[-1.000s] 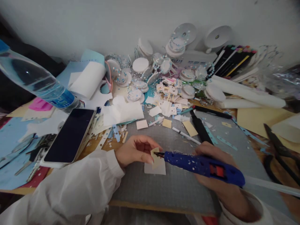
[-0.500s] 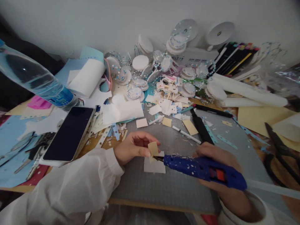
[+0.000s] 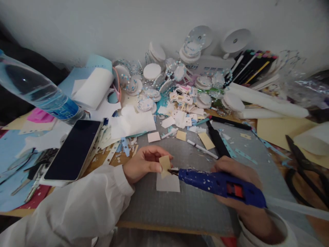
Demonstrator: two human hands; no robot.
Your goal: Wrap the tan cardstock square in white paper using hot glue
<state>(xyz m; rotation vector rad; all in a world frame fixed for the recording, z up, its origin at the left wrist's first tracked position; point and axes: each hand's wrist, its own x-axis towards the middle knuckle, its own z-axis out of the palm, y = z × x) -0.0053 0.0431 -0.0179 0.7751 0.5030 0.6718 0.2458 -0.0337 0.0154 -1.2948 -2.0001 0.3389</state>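
Between the thumb and fingers of my left hand is a small yellow paper piece, held upright above the cutting mat. My right hand is wrapped round a blue glue gun with a red part in its side window. Its metal nozzle points left and meets, or nearly meets, the right edge of the yellow piece. A white glue stick runs out of the gun's back end. Under the yellow piece, a white paper square lies on the mat, partly covered.
At left are a water bottle, a phone and keys. Paper scraps and small cut-outs pile up behind my hands, with white round decorated pieces beyond. A black pen lies near my right hand; scissors lie far right.
The whole view has shifted slightly. Both hands keep their grips, and the nozzle sits a little higher along the yellow piece's right edge.
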